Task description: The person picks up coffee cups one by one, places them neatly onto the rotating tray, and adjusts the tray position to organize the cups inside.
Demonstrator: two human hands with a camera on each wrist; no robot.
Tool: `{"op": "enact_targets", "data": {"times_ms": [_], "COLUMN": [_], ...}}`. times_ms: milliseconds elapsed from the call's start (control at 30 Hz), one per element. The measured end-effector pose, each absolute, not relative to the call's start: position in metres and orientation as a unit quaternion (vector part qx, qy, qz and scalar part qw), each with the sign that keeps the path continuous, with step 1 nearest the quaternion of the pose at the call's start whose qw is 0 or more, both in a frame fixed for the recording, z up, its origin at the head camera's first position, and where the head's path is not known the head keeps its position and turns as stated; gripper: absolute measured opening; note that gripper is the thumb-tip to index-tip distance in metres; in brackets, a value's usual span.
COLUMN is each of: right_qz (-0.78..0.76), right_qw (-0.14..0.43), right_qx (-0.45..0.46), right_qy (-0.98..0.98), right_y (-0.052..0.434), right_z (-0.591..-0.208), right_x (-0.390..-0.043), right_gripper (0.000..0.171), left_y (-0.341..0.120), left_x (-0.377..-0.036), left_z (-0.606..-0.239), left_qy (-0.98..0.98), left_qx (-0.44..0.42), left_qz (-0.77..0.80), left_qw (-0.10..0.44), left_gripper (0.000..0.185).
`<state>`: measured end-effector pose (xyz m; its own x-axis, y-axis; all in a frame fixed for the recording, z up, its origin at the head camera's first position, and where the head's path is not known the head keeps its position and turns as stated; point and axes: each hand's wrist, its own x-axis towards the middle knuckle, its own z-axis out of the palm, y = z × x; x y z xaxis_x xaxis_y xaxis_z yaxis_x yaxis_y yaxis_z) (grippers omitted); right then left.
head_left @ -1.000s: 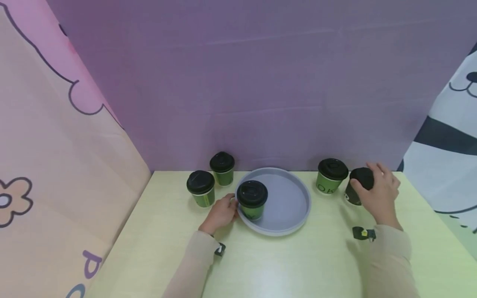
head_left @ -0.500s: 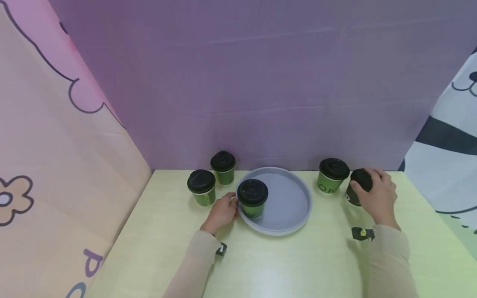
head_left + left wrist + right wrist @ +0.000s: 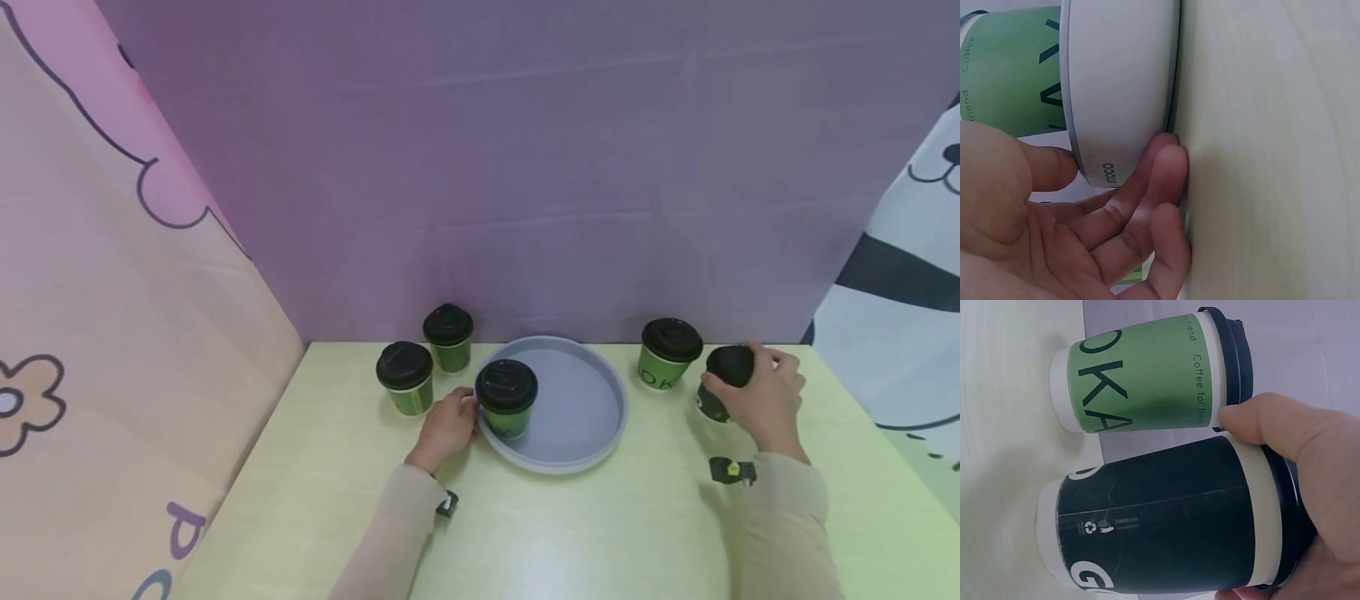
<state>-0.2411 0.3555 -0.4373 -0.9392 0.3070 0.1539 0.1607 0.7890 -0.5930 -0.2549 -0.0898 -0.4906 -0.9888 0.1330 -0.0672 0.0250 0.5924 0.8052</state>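
At right, our right hand (image 3: 761, 398) grips the light, crushable dark paper cup (image 3: 1166, 519) near its lid; our left hand (image 3: 447, 427) lies relaxed against the tray rim (image 3: 1116, 94).

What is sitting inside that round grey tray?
One green cup with a black lid stands in the grey tray, near its left edge. The rest of the tray floor shows bare. The lid hides whatever is in the cup. The left hand touches the tray's rim.

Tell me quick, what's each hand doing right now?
Left hand: open, fingers resting against the rim of the grey tray, holding nothing.
Right hand: gripping the dark cup by its black lid.
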Motion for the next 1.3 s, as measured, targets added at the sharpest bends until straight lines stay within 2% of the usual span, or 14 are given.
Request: {"op": "enact_targets", "data": {"times_ms": [200, 600, 1300], "right_qz": [0.302, 0.309, 0.337], "right_qw": [0.102, 0.104, 0.127], "right_qx": [-0.13, -0.127, -0.117], "right_qy": [-0.939, -0.937, -0.926], "right_y": [0.356, 0.355, 0.342], "right_z": [-0.437, -0.435, -0.392], "right_x": [-0.24, -0.239, -0.221], "right_gripper": [0.099, 0.102, 0.097], "left_y": [-0.095, -0.102, -0.099], "left_x": [-0.254, -0.252, -0.255], "left_z": [-0.486, -0.477, -0.485], "left_qy": [0.881, 0.875, 0.877], "left_qx": [0.045, 0.074, 0.07], "left_qz": [0.462, 0.457, 0.458], "left_qw": [0.095, 0.141, 0.132], "left_gripper": [0.045, 0.052, 0.05]}}
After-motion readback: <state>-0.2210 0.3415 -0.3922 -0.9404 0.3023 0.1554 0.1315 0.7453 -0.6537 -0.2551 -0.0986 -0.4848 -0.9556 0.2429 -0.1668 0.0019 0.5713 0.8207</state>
